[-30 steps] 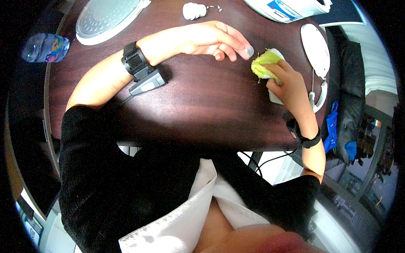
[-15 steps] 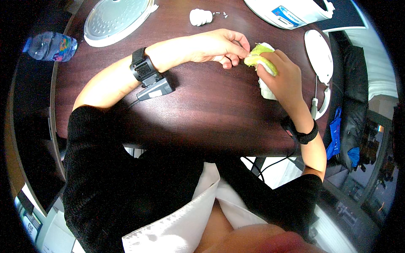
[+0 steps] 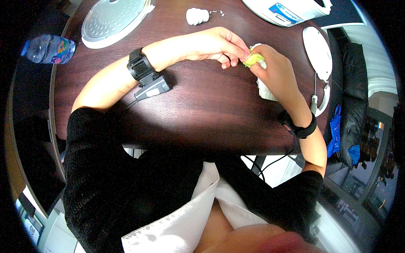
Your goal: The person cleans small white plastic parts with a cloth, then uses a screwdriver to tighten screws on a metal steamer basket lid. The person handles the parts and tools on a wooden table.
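Note:
My right hand [image 3: 276, 67] is closed round a yellow-green and white cloth [image 3: 253, 60], its white part hanging down to the tabletop beside the palm. From the left, my left hand [image 3: 225, 47] reaches to the same spot. Its thumb and index finger are pinched together at the cloth's edge, and whatever lies between them is too small and covered to name. The other fingers of that hand curl loosely below. Both hands are just above the dark wooden table [image 3: 177, 114], right of its middle.
A round perforated white lid [image 3: 114, 21] and a water bottle [image 3: 50, 49] stand left. At the back are a white ribbed plastic piece [image 3: 197, 16], small screws [image 3: 218, 12] and a white housing [image 3: 287, 12]. Right lie a white oval part [image 3: 317, 52], a screwdriver [image 3: 314, 103] and a curved white piece [image 3: 324, 99].
My right fingers have closed further over the cloth, so less of its yellow-green part shows. My left hand has stayed pinched, its fingertips now right against the cloth.

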A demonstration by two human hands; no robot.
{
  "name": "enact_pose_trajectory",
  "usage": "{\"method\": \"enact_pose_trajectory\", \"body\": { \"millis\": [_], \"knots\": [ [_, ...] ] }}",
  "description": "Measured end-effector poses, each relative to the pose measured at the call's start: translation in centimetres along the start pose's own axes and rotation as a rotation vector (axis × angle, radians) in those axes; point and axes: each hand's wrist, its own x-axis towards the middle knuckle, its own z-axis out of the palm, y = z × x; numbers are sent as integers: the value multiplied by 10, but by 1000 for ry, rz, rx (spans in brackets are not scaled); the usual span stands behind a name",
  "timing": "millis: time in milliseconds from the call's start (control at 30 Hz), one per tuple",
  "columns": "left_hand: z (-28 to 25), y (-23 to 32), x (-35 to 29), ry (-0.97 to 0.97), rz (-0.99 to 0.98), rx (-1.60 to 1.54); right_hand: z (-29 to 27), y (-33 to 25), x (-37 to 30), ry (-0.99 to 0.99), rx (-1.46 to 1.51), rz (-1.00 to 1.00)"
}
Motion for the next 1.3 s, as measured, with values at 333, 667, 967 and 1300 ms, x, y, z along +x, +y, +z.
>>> {"method": "enact_pose_trajectory", "body": {
  "millis": [333,667,967,1300],
  "knots": [
    [-7,-1,2,-12,-3,-115,-19,3,-5,-45,-112,-51],
    [-7,-7,4,-33,30,-13,-10,-7,8,-69,-67,-137],
    [-3,-1,-2,-110,58,28,-18,-4,7,-167,-68,-65],
    [-5,-2,1,-40,-1,-65,-43,11,-2,-170,-111,56]
  ]
}}
